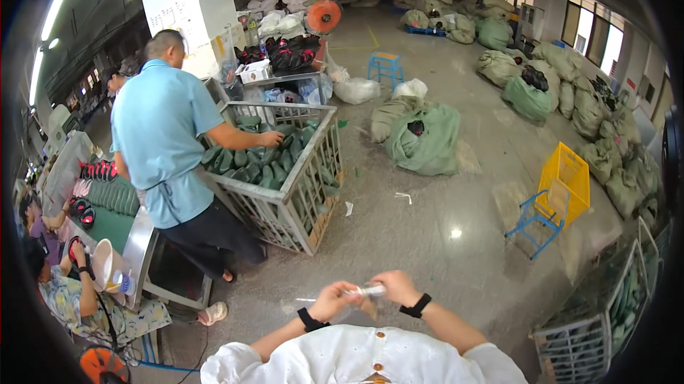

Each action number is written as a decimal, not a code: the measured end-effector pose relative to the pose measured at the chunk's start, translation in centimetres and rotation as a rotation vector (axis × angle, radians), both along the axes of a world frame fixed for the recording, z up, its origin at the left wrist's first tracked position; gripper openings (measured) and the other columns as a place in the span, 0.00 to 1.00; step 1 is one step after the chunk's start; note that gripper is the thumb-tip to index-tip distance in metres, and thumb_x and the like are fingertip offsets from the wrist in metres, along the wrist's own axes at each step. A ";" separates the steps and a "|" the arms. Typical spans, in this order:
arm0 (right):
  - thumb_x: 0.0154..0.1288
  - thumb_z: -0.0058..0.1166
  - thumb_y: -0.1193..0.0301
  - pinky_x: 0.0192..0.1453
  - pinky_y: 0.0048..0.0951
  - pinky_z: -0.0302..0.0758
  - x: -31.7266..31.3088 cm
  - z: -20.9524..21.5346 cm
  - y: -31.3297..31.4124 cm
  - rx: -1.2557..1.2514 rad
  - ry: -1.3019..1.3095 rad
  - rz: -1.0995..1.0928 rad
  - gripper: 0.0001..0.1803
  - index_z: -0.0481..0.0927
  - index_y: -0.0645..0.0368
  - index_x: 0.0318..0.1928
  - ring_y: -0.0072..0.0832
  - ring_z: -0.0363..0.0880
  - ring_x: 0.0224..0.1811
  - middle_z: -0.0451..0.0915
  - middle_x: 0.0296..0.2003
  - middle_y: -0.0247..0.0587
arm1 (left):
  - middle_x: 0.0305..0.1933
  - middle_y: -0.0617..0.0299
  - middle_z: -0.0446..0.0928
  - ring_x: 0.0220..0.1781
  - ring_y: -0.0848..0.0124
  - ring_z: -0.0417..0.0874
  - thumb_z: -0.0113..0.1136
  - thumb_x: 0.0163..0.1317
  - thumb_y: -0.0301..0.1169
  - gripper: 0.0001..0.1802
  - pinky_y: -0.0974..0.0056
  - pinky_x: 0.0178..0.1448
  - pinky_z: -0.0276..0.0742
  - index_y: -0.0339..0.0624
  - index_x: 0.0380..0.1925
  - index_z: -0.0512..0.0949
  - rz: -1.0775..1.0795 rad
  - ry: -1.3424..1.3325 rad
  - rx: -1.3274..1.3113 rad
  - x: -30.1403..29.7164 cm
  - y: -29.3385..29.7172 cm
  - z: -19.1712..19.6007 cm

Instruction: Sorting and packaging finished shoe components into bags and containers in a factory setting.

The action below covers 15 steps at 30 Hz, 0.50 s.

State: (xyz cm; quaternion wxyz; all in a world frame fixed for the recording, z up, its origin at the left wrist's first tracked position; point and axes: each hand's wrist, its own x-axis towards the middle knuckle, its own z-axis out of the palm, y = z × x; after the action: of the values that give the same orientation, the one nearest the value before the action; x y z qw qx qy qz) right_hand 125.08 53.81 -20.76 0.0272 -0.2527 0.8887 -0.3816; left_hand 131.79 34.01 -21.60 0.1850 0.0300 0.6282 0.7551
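Note:
In front of my white shirt I hold a small whitish, shiny strip (pixel 366 290), which looks like crumpled clear plastic. My left hand (pixel 335 301) is closed on its left end, and my right hand (pixel 397 288) pinches the right end. The strip is stretched between the fingers of both hands, above the grey floor (pixel 427 256). Each wrist wears a black band. Something tan shows just below the strip, too small to make out.
Ahead left, a person in a light blue shirt (pixel 167 127) reaches into a slatted crate (pixel 313 206) of dark green shoe lasts (pixel 267 163). Seated workers are at a bench at left. A yellow crate (pixel 570 177), blue-framed chair (pixel 538 224) and green sack (pixel 427 142) stand on the floor.

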 end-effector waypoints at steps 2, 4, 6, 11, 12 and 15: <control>0.59 0.47 0.62 0.31 0.39 0.72 -5.0 -1.4 -1.8 0.191 0.063 0.410 0.13 0.79 0.57 0.28 0.41 0.77 0.28 0.78 0.25 0.44 | 0.33 0.58 0.79 0.35 0.73 0.79 0.57 0.56 0.24 0.06 0.68 0.41 0.74 0.34 0.34 0.75 0.282 -0.006 0.081 -6.2 -1.1 0.4; 0.59 0.47 0.62 0.32 0.40 0.72 -9.2 -0.6 -4.1 0.084 0.114 0.445 0.13 0.78 0.57 0.28 0.42 0.77 0.28 0.78 0.24 0.44 | 0.31 0.60 0.79 0.35 0.73 0.79 0.60 0.55 0.26 0.06 0.67 0.39 0.74 0.35 0.31 0.77 0.439 0.087 -0.423 -12.6 -2.7 0.6; 0.60 0.46 0.63 0.33 0.39 0.72 -14.7 0.3 -4.7 0.055 0.123 0.454 0.12 0.78 0.57 0.30 0.43 0.77 0.30 0.79 0.27 0.44 | 0.30 0.60 0.79 0.35 0.74 0.79 0.61 0.54 0.26 0.06 0.68 0.38 0.74 0.35 0.30 0.77 0.273 0.339 -0.706 -18.0 -3.9 -1.9; 0.58 0.50 0.61 0.31 0.38 0.73 -32.4 1.4 -0.7 -0.014 0.106 0.131 0.11 0.80 0.52 0.32 0.43 0.77 0.29 0.79 0.27 0.45 | 0.30 0.63 0.79 0.33 0.78 0.76 0.60 0.55 0.28 0.06 0.71 0.37 0.70 0.38 0.31 0.77 -0.002 0.139 -0.245 -32.9 -1.5 0.4; 0.58 0.50 0.61 0.30 0.39 0.72 -34.8 1.1 0.3 0.145 0.080 0.117 0.11 0.81 0.52 0.32 0.43 0.77 0.29 0.78 0.26 0.46 | 0.31 0.64 0.78 0.33 0.78 0.75 0.59 0.56 0.28 0.05 0.72 0.38 0.70 0.38 0.31 0.77 0.114 0.087 -0.133 -35.9 -0.5 1.7; 0.59 0.50 0.61 0.28 0.40 0.72 -40.1 2.2 0.5 0.180 0.021 0.278 0.10 0.80 0.52 0.31 0.43 0.77 0.26 0.77 0.23 0.46 | 0.30 0.62 0.79 0.32 0.78 0.77 0.60 0.56 0.29 0.06 0.71 0.37 0.71 0.37 0.29 0.76 0.243 0.314 -0.304 -45.5 0.3 1.3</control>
State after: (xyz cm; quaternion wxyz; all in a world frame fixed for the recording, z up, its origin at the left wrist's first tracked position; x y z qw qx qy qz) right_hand 84.94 54.33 -18.56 0.0930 -0.3735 0.8761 -0.2902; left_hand 86.29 34.33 -20.27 -0.0048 0.0430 0.7545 0.6548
